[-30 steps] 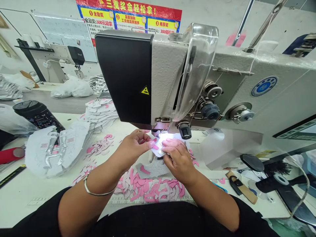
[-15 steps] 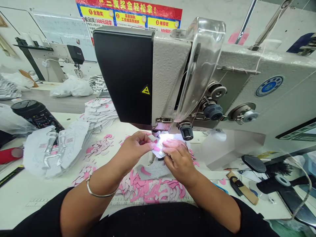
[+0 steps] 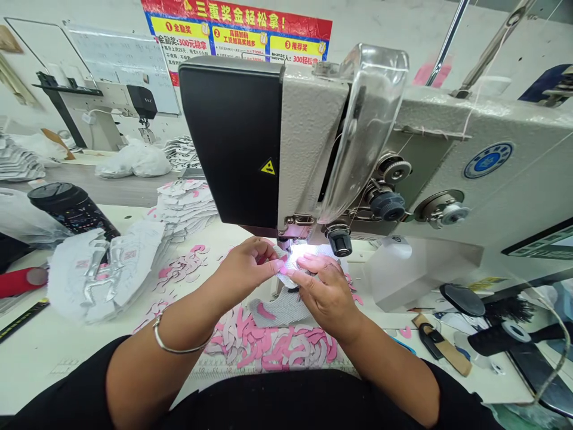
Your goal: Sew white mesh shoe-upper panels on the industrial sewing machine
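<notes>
My left hand [image 3: 250, 263] pinches the left edge of a white mesh fabric piece [image 3: 293, 280] between thumb and fingers, under the lit needle area of a sewing machine [image 3: 308, 131]. A bit of pink shows at my fingertips. From the other side, my right hand [image 3: 329, 292] grips the same piece, index fingertip close to my left thumb and the other fingers curled. The needle and presser foot are mostly hidden by glare and fingers. Below hangs more grey-white mesh [image 3: 286, 307] with a curved pink patch [image 3: 267, 310] on it.
Loose pink and white curved patches [image 3: 277, 343] lie in front of me, more [image 3: 183, 266] to the left. Stacked fabric pieces [image 3: 188, 203], silver-trimmed white pieces [image 3: 129, 280] and a black bottle [image 3: 71, 209] stand left. A tan-handled tool [image 3: 443, 346] and black thread cone [image 3: 496, 337] lie right.
My right index finger has stretched left across the fabric toward my left thumb. The fabric piece has shifted slightly under the needle area. The whole view has tilted a little.
</notes>
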The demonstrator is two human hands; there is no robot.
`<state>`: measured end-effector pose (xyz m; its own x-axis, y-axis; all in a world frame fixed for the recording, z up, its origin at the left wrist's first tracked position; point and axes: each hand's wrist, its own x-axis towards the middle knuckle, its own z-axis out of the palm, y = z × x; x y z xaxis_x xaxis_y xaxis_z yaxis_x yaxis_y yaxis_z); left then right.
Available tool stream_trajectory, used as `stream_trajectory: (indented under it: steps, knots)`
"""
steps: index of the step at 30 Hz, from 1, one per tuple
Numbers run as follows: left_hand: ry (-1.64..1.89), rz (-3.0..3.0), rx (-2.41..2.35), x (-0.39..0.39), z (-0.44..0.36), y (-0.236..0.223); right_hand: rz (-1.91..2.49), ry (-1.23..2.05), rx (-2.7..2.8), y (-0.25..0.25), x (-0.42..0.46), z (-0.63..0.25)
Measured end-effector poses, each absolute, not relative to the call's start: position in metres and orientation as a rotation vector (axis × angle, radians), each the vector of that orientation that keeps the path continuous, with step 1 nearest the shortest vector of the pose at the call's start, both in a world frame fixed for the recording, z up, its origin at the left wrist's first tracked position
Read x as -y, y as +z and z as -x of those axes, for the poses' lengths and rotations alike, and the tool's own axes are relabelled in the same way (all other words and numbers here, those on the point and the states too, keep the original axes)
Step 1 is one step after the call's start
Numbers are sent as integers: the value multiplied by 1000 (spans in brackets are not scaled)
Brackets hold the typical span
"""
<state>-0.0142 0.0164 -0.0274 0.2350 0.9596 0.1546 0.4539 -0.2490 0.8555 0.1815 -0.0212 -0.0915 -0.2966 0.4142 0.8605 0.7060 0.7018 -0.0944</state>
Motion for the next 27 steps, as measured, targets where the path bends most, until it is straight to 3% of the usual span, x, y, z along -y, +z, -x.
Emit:
stream_trajectory:
  steps: [20, 27]
  knots:
    - [865, -1798, -1340, -13, 12, -22, 838, -370, 1941, -90, 20, -183]
    - [826, -1473, -1222, -24, 17, -34, 841, -310, 1940, -86, 20, -186]
